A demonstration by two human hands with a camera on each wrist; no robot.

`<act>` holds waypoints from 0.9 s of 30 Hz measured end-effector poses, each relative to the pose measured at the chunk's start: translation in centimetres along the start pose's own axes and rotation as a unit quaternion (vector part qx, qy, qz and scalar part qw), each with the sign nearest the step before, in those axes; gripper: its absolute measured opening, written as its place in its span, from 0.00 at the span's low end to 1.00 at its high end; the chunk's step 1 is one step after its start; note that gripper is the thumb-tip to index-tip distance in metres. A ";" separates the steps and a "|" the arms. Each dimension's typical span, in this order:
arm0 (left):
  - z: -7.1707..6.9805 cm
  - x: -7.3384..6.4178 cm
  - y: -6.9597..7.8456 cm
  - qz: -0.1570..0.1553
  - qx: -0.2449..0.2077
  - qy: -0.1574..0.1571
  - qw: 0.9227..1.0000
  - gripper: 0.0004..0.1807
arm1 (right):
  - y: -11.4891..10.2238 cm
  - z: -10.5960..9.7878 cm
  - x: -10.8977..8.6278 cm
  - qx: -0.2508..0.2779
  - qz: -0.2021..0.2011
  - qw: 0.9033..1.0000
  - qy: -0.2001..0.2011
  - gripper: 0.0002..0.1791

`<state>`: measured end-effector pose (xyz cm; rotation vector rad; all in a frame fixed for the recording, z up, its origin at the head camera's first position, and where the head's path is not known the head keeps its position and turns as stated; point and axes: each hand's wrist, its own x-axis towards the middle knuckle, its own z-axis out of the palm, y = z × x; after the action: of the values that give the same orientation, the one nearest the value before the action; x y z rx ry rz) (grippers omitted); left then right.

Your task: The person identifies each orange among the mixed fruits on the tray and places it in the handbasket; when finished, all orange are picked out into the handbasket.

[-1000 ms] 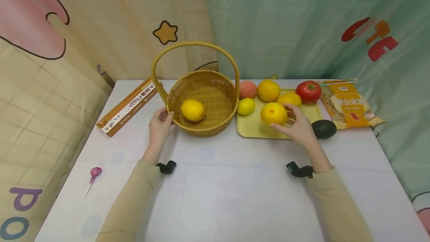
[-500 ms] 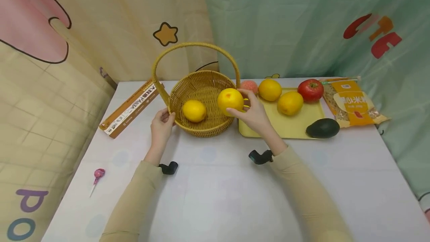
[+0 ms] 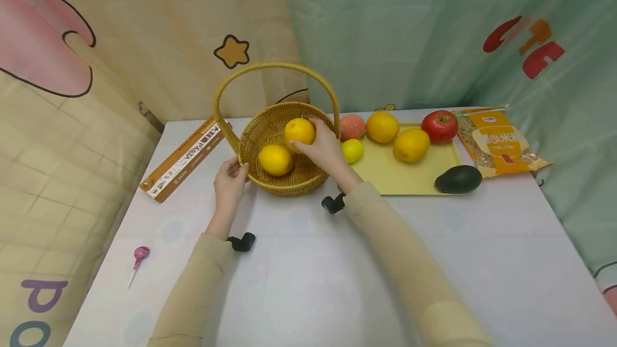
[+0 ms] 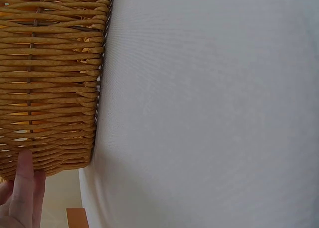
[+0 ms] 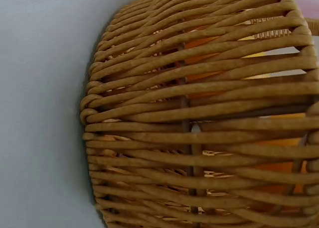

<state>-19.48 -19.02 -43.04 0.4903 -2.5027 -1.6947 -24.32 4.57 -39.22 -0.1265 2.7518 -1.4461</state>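
Fingers of the right hand grasp a yellow fruit, thumb on its near side, holding it over the inside of a wicker basket. Another yellow fruit lies in the basket, toward its left side; from this angle I cannot tell whether the two touch. Meanwhile the left hand grips the basket at its left rim, thumb at the top edge and fingers against the outer wall; the left wrist view shows one fingertip pressed to the weave. A tall arched handle rises above it all. Seen from the right wrist, yellow-orange patches show through gaps in the wicker.

Right of the basket is a pale yellow tray. Near its left edge are a pink fruit and a lime-green fruit; farther along come two more yellow fruits, then a red fruit at the far right corner and a dark green fruit at the near right one. Beside the tray rests an orange-labelled packet. On the left, a pasta box lies slantwise on the white surface, with a pink lollipop nearer the person.
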 end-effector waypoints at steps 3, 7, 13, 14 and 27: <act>0.1 0.0 0.1 0.002 -0.002 0.000 1.000 0.25 | -0.1 0.5 0.6 -0.016 0.011 1.000 -0.008 0.46; 0.2 -0.2 0.1 -0.001 -0.003 0.001 1.000 0.25 | 0.0 1.2 1.2 -0.040 0.034 0.998 -0.020 0.43; 0.4 -0.5 -0.2 -0.001 -0.009 0.002 1.000 0.25 | 0.4 2.0 1.8 -0.056 0.055 0.996 -0.037 0.43; 0.4 -0.5 -0.3 -0.001 -0.011 0.003 1.000 0.24 | 0.4 2.1 1.8 -0.060 0.055 0.996 -0.042 0.43; 0.2 -0.4 -0.2 0.012 -0.004 0.009 1.000 0.24 | 0.5 2.2 2.1 -0.080 0.012 0.995 -0.061 0.35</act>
<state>-19.15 -18.77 -43.27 0.4695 -2.4777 -1.6844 -26.28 2.87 -40.88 -0.1795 2.7547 -1.1694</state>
